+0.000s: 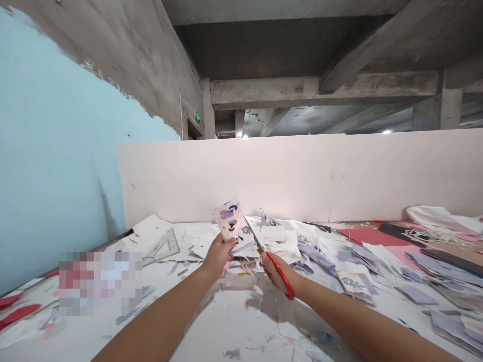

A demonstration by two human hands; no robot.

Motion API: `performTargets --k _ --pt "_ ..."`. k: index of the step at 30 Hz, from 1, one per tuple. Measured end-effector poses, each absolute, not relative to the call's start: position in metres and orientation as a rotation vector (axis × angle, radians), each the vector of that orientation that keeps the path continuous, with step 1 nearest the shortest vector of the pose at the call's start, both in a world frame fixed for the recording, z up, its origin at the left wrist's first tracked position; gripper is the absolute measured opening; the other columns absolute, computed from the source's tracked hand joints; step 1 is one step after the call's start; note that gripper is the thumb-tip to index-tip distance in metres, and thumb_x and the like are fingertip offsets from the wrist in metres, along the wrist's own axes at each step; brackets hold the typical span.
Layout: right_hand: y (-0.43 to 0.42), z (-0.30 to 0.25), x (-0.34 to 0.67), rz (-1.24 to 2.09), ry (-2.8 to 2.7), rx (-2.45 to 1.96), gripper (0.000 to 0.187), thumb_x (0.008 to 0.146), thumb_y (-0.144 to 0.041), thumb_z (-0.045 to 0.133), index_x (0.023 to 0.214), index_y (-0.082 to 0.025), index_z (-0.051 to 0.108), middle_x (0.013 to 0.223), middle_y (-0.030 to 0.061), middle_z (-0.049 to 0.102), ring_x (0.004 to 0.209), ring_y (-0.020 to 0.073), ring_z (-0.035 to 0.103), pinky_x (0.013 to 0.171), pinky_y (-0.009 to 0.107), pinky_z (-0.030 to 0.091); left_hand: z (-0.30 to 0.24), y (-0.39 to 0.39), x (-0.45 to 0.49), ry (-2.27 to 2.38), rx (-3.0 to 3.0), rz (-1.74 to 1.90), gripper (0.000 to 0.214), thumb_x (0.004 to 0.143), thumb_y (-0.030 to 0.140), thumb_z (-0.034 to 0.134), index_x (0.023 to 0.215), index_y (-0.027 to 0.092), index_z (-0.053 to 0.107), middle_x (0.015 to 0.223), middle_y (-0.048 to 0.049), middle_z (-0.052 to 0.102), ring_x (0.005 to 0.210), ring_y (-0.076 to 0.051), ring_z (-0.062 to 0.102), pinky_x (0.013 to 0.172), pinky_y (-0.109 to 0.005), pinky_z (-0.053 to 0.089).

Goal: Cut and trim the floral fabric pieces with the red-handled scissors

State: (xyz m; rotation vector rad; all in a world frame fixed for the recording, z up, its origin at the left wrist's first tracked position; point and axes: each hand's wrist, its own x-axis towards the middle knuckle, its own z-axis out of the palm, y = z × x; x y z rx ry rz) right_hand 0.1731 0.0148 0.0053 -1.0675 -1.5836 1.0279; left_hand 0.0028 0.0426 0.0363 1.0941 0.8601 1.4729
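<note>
Floral-print paper piece (231, 221) is up off the counter (234, 322), mid-frame, tilted slightly left, print facing me. My left hand (218, 255) has it pinched at the bottom edge, thumb on the front, fingers curled behind.

My right hand (289, 277) is closed around the red-handled scissors (279, 274), fingers through the loops. Blades point far-left and reach the right edge of the floral piece. They look nearly closed; can't tell exactly how far.

Both hands are close together, just above the counter, forearms coming in from the near edge.

Counter is covered in white offcuts. Clear set square (164, 246) lies flat, left of my left hand. Lavender paper pieces (433, 286) are spread over the right side, red sheet (368, 235) beyond them at far right. White board (302, 171) stands upright along the far edge. Pale blue wall (56, 151) on the left.
</note>
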Motion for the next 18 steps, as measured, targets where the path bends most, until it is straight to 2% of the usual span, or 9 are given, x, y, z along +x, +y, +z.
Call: performTargets --k 3,8,14,18 --pt "0.020 0.003 0.174 1.021 -1.606 -1.082 0.053 0.067 -0.072 0.042 0.063 -0.019 0.043 0.050 -0.0057 0.034 0.042 0.0071 0.026 0.039 0.022 0.021 0.035 0.043 0.003 0.849 1.094 1.466 0.036 0.061 0.028 0.065 0.092 0.018 0.050 0.079 -0.0035 0.063 0.066 -0.017 0.061 0.054 -0.027 0.046" --pt "0.024 -0.001 0.173 1.006 -1.605 -1.117 0.049 0.070 -0.068 0.042 0.061 -0.020 0.038 0.049 -0.0068 0.030 0.040 0.0065 0.024 0.038 0.022 0.018 0.030 0.047 0.002 0.826 1.118 1.447 0.037 0.061 0.030 0.067 0.093 0.018 0.051 0.082 -0.0036 0.063 0.064 -0.013 0.059 0.049 -0.020 0.039" --pt "0.022 -0.001 0.174 1.046 -1.610 -1.131 0.047 0.073 -0.066 0.040 0.062 -0.021 0.037 0.047 -0.0070 0.031 0.040 0.0069 0.025 0.037 0.022 0.020 0.025 0.052 0.001 0.853 1.136 1.443 0.039 0.060 0.035 0.069 0.092 0.019 0.053 0.070 0.0014 0.059 0.049 -0.005 0.048 0.043 -0.017 0.031" --pt "0.023 0.000 0.177 1.118 -1.643 -1.095 0.051 0.071 -0.070 0.037 0.067 -0.020 0.040 0.053 -0.0068 0.032 0.042 0.0060 0.025 0.038 0.020 0.022 0.029 0.049 0.001 0.894 1.126 1.474 0.041 0.056 0.037 0.070 0.089 0.019 0.054 0.066 0.0031 0.056 0.048 -0.005 0.046 0.042 -0.016 0.029"
